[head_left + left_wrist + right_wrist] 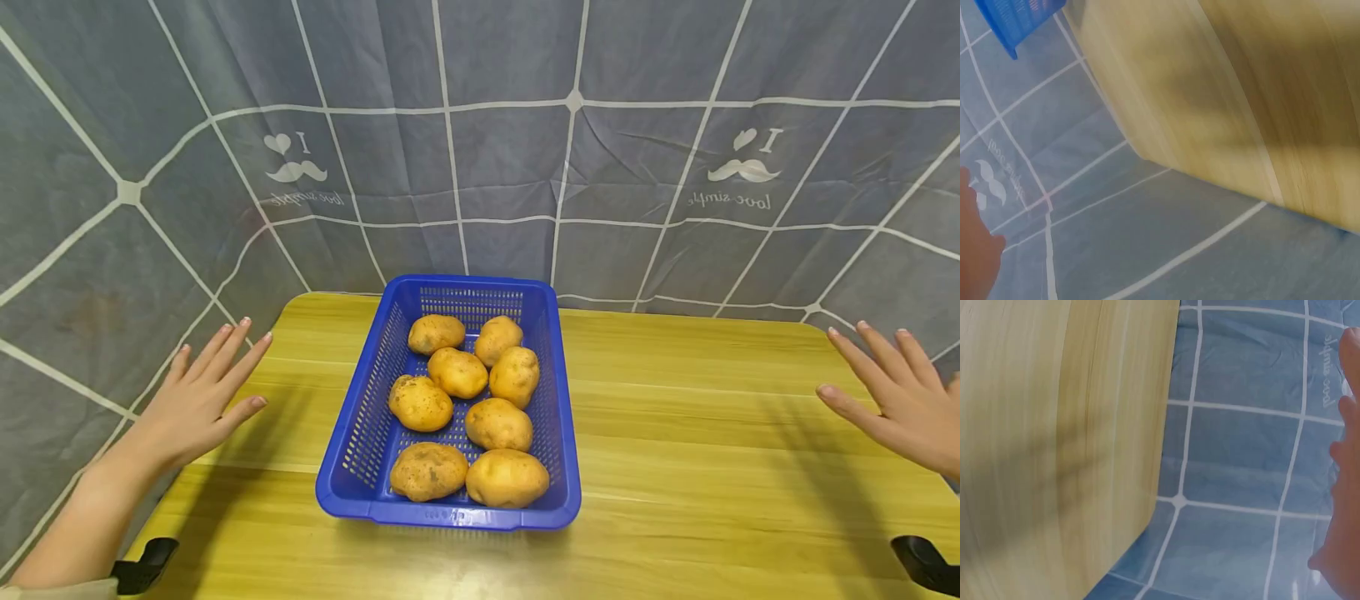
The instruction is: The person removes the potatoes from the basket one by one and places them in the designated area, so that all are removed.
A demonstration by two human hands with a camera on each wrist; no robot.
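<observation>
In the head view a blue plastic basket (447, 515) stands mid-table, with several potatoes (500, 425) lying loose on its slotted floor. My left hand (206, 396) is held out to the basket's left, fingers straight and spread, above the table's left edge. Far to the right, my right hand (896, 400) is likewise stretched flat with spread fingers, partly cut off by the frame. Neither hand touches anything. The left wrist view catches part of the left hand (977, 244) and a corner of the basket (1022, 22); the right wrist view shows the right hand's edge (1344, 487).
A yellow wood-grain table (675, 400) with rounded far corners carries the basket. Grey cloth with white grid lines (510, 167) hangs behind it and at both sides. Black wrist straps show at the left (146, 567) and right (926, 567).
</observation>
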